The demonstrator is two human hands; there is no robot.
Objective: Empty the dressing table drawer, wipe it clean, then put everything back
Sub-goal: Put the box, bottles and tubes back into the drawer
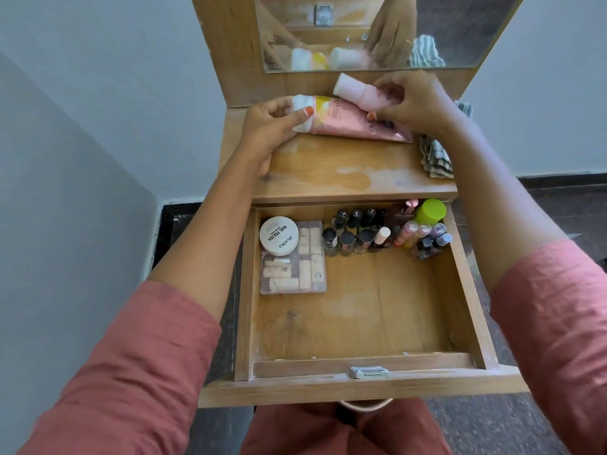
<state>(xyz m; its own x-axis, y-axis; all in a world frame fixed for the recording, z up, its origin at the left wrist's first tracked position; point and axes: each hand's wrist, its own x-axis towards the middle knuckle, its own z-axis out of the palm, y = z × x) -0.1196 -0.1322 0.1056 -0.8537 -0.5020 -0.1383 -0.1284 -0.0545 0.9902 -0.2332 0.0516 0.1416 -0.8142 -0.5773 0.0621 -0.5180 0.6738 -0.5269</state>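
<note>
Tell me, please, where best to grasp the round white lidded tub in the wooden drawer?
Probably from straight above, fingers spanning the rim of the round white tub: it lies flat, lid up, on a clear plastic pouch, close to the wooden drawer wall.

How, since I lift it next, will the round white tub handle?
The white tub looks rigid and probably light. Low and wide, it seems unlikely to tip. It rests on a clear packet, so pushing may drag both.

Drawer (358, 323) worn matt wood; handle (369, 372) shiny metal; tube (348, 121) glossy plastic; cloth (438, 157) coarse woven.
</note>
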